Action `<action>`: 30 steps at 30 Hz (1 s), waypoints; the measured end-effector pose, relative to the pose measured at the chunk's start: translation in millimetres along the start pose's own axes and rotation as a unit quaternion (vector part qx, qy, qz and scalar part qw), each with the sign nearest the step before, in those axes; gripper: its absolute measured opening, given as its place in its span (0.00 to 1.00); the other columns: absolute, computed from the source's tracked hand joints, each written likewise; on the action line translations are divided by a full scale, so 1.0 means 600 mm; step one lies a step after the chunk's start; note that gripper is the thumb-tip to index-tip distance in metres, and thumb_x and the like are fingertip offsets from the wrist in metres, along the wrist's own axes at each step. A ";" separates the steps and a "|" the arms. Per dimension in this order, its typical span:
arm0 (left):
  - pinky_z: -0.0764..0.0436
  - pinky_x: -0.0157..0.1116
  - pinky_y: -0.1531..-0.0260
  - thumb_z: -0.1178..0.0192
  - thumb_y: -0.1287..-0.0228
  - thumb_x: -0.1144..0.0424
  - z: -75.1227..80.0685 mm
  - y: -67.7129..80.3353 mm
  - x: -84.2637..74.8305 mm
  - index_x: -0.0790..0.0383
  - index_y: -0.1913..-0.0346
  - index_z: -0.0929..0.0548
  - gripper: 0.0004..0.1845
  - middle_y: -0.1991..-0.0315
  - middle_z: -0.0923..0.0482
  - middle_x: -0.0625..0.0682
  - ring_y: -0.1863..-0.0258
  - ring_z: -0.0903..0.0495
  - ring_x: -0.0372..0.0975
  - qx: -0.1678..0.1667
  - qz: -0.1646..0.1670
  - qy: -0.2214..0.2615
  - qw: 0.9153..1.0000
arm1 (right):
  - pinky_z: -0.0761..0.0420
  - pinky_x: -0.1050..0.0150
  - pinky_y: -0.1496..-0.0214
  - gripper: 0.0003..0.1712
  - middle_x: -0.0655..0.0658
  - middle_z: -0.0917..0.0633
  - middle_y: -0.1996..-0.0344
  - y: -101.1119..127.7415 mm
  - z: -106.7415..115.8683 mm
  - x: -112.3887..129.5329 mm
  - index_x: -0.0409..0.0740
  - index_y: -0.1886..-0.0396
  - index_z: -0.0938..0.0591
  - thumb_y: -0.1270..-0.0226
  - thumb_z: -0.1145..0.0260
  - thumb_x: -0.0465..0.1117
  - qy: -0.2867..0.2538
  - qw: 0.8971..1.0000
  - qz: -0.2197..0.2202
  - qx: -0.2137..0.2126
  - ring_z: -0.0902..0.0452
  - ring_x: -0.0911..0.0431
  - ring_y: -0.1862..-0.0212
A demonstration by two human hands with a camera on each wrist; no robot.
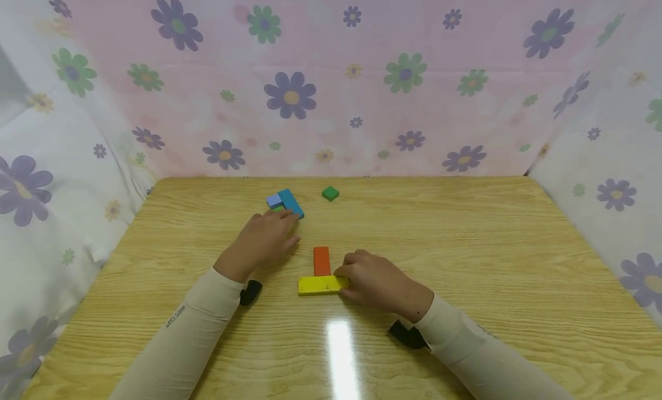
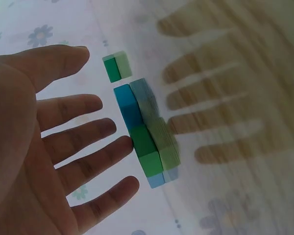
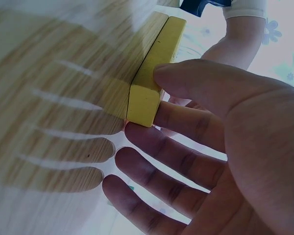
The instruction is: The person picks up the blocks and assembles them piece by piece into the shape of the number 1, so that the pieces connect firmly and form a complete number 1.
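My right hand (image 1: pixel 380 280) pinches the right end of a yellow block (image 1: pixel 315 285) between thumb and index finger. The block lies flat on the table, and a red block (image 1: pixel 322 260) stretches away from its far side, apparently touching it. Farther off to the left, my left hand (image 1: pixel 265 239) reaches toward a cluster of blocks with its fingers spread and fairly straight. That cluster has a blue block (image 1: pixel 291 202), a light blue block (image 1: pixel 274 200) and a green block (image 2: pixel 145 144), partly hidden by the hand in the head view. One left fingertip is at or near the green block.
A separate small green block (image 1: pixel 330 193) sits near the table's far edge, right of the cluster. Flowered cloth (image 1: pixel 331 89) hangs behind the wooden table (image 1: pixel 465 239) and along both sides. Black wrist straps (image 1: pixel 250 293) show under the sleeves.
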State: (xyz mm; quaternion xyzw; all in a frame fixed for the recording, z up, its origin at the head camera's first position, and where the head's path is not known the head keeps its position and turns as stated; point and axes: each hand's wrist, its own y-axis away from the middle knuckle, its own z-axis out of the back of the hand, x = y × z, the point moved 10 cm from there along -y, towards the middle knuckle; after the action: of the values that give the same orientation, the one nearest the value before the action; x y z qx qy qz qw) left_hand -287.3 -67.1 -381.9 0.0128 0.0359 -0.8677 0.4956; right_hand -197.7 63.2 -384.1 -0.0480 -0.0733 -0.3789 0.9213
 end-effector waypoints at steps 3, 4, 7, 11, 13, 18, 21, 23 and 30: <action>0.20 0.56 0.45 0.41 0.28 0.48 -0.001 0.000 0.003 0.61 0.30 0.27 0.30 0.32 0.26 0.58 0.35 0.24 0.53 0.005 0.006 -0.005 1.000 | 0.21 0.68 0.64 0.14 0.49 0.14 0.61 -0.001 0.000 0.001 0.46 0.54 0.11 0.38 0.27 0.45 -0.001 1.000 -0.001 -0.001 0.23 0.57 0.61; 0.20 0.56 0.45 0.41 0.28 0.48 -0.001 0.000 0.003 0.61 0.30 0.27 0.30 0.31 0.26 0.58 0.34 0.25 0.54 0.006 0.008 -0.006 1.000 | 0.21 0.68 0.64 0.14 0.49 0.14 0.62 -0.001 0.001 0.002 0.46 0.54 0.11 0.38 0.27 0.45 -0.002 1.000 -0.001 -0.001 0.23 0.57 0.61; 0.21 0.57 0.44 0.42 0.27 0.48 -0.002 0.002 0.005 0.63 0.30 0.28 0.31 0.31 0.28 0.58 0.33 0.26 0.54 0.009 0.010 -0.003 1.000 | 0.20 0.68 0.64 0.14 0.49 0.14 0.62 -0.002 0.001 0.002 0.45 0.54 0.11 0.38 0.26 0.45 -0.002 1.000 -0.001 -0.002 0.23 0.57 0.61; 0.23 0.58 0.42 0.44 0.26 0.48 -0.008 0.003 0.008 0.63 0.28 0.29 0.31 0.29 0.29 0.59 0.31 0.29 0.55 0.020 0.012 0.007 1.000 | 0.20 0.67 0.63 0.15 0.49 0.14 0.61 -0.002 -0.002 0.002 0.45 0.54 0.11 0.38 0.26 0.46 0.000 1.000 -0.003 0.005 0.22 0.56 0.61; 0.24 0.58 0.41 0.44 0.26 0.48 -0.010 0.003 0.009 0.63 0.28 0.29 0.31 0.29 0.30 0.59 0.31 0.30 0.55 0.024 0.013 0.013 1.000 | 0.20 0.67 0.62 0.15 0.49 0.14 0.61 -0.002 -0.002 0.002 0.45 0.54 0.11 0.38 0.27 0.46 -0.001 1.000 -0.006 0.007 0.22 0.56 0.60; 0.25 0.59 0.39 0.44 0.26 0.48 -0.012 0.003 0.012 0.63 0.28 0.30 0.31 0.28 0.31 0.59 0.29 0.32 0.54 0.031 0.017 0.019 0.999 | 0.19 0.66 0.62 0.15 0.48 0.14 0.61 -0.002 0.000 0.000 0.45 0.54 0.12 0.38 0.27 0.45 -0.007 1.000 -0.009 0.004 0.22 0.56 0.60; 0.26 0.59 0.38 0.45 0.25 0.48 -0.015 0.003 0.014 0.63 0.27 0.31 0.31 0.27 0.32 0.58 0.28 0.33 0.54 0.038 0.019 0.021 0.999 | 0.19 0.66 0.62 0.14 0.48 0.15 0.61 -0.001 0.000 0.000 0.45 0.54 0.12 0.38 0.27 0.45 -0.008 1.000 -0.009 0.004 0.22 0.56 0.60; 0.26 0.59 0.38 0.46 0.25 0.48 -0.018 0.003 0.015 0.62 0.27 0.31 0.31 0.27 0.33 0.57 0.28 0.34 0.53 0.039 0.021 0.021 0.999 | 0.19 0.66 0.63 0.14 0.48 0.15 0.61 0.000 -0.001 -0.001 0.46 0.54 0.12 0.38 0.26 0.45 -0.007 1.000 -0.009 0.004 0.22 0.56 0.60; 0.28 0.60 0.38 0.45 0.26 0.49 -0.018 0.002 0.016 0.59 0.28 0.29 0.29 0.28 0.31 0.56 0.28 0.33 0.52 0.034 0.020 0.019 0.999 | 0.19 0.67 0.63 0.14 0.48 0.14 0.60 -0.002 -0.001 -0.003 0.46 0.54 0.11 0.39 0.26 0.44 -0.004 1.000 -0.009 0.002 0.22 0.56 0.60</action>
State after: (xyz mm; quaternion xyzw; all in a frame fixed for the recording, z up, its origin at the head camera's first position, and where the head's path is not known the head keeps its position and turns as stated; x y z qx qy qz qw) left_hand -291.5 -75.2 -393.4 0.0475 0.0154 -0.8579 0.5114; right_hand -199.8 63.9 -384.8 -0.0472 -0.0777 -0.3873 0.9175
